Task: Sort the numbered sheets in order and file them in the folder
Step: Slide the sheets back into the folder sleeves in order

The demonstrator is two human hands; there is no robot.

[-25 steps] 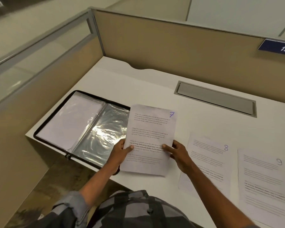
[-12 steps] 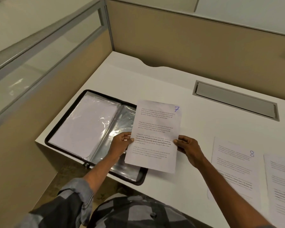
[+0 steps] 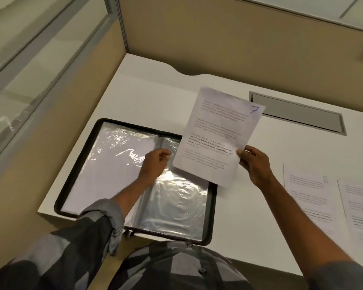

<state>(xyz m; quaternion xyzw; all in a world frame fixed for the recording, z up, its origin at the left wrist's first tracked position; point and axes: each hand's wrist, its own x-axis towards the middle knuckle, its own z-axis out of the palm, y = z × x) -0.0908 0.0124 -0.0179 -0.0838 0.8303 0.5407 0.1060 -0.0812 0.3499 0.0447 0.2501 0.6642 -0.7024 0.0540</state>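
Sheet 7 [image 3: 218,132] is in the air, its edge gripped by the right hand [image 3: 255,164]. At 8 o'clock from it, the left hand [image 3: 154,165] pinches a clear pocket [image 3: 176,206] of the open folder [image 3: 213,206]. Next the pocket likely needs opening so the sheet slides in.

I see a white desk [image 3: 155,91] set in a corner of beige partition panels [image 3: 218,38]. A grey cable hatch [image 3: 298,116] sits recessed in its top. A glazed panel [image 3: 29,65] stands left.

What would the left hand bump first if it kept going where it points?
Probably the white printed sheet numbered 7, just beyond the left hand, though depth is unclear.
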